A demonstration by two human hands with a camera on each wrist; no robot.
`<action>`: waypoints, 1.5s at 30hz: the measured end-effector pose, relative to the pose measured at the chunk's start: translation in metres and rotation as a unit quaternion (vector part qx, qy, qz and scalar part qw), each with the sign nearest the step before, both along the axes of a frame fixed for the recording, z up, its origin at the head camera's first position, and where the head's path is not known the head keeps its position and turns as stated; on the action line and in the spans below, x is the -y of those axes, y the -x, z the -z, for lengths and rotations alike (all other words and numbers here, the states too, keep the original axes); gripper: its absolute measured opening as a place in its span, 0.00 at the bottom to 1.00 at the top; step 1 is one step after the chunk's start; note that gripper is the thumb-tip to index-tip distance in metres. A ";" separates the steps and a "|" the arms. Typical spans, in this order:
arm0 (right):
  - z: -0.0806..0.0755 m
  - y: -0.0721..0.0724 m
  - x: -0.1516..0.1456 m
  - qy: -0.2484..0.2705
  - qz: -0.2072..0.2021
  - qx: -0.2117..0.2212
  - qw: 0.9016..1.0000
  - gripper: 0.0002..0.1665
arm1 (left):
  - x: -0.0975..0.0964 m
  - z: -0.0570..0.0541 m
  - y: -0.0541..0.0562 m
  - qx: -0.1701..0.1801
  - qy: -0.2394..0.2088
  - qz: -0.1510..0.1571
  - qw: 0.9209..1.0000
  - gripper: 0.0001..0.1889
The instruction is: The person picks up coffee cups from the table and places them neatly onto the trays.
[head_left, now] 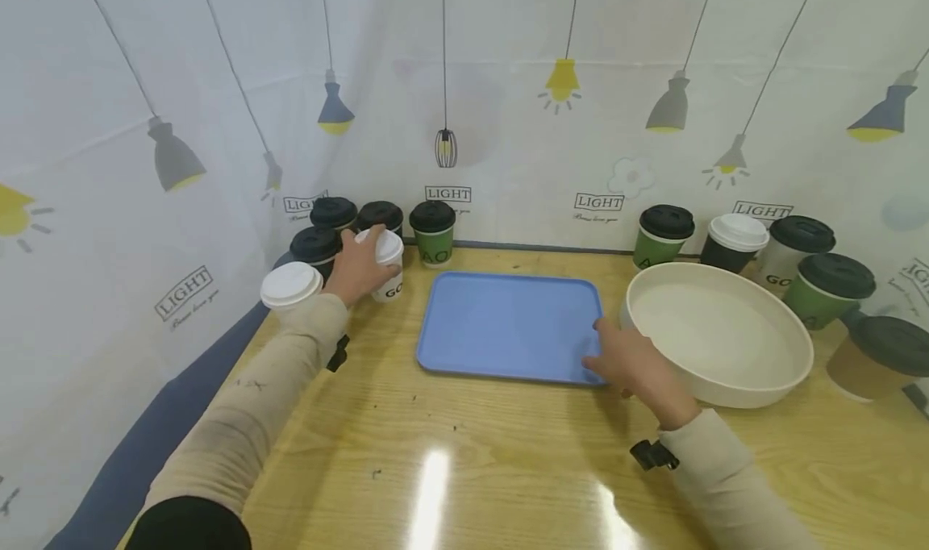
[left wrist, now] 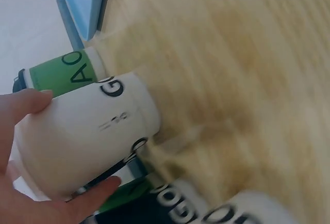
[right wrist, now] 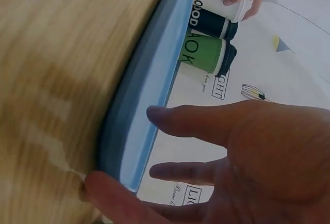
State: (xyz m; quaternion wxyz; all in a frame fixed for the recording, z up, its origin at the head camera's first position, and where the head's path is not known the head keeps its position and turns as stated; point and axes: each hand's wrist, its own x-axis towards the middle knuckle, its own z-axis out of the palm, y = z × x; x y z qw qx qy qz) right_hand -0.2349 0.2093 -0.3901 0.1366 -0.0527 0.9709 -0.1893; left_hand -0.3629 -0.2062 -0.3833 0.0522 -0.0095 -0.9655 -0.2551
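With thumb and fingers round its sides, my left hand [head_left: 358,268] grips a white paper cup [left wrist: 87,136] with a white lid [head_left: 389,247], at the left of the table. A green cup [head_left: 434,239] with a black lid stands just beyond it. Near the middle lies a blue tray [head_left: 511,324] with nothing on it. My right hand [head_left: 633,364] is at the tray's right edge, its fingers spread and holding nothing. In the right wrist view, the fingers are by the tray's corner; whether they touch it I cannot tell.
Several lidded cups stand around my left hand, among them a white-lidded one [head_left: 292,284] by the sleeve. A round cream basin [head_left: 726,393] sits right of my right hand. Behind it are more cups, including a green one [head_left: 820,292] and a brown one [head_left: 867,364]. A patterned curtain [head_left: 508,147] backs the table.
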 end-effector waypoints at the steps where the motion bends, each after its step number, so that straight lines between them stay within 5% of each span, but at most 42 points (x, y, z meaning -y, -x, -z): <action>1: 0.003 0.001 0.000 -0.005 -0.005 -0.009 1.000 0.42 | 0.000 0.003 0.000 -0.004 -0.015 -0.005 1.000 0.45; 8: 0.019 0.010 -0.006 -0.033 -0.035 -0.060 0.997 0.38 | -0.003 0.018 0.001 -0.075 -0.078 -0.026 0.994 0.47; 14: 0.025 0.014 -0.013 -0.020 -0.036 -0.044 0.998 0.34 | -0.015 0.019 0.002 -0.165 -0.093 -0.012 0.982 0.48; 20: 0.025 0.015 -0.013 -0.013 -0.048 -0.039 0.998 0.30 | -0.034 0.018 0.003 -0.200 -0.122 0.011 0.972 0.51; 35: 0.027 0.014 -0.016 0.012 -0.034 -0.017 0.999 0.32 | -0.083 0.030 0.013 -0.188 -0.147 0.049 0.970 0.52; 45: 0.026 0.014 -0.018 0.025 -0.036 -0.007 0.999 0.33 | -0.107 0.040 0.013 -0.151 -0.140 0.054 0.977 0.54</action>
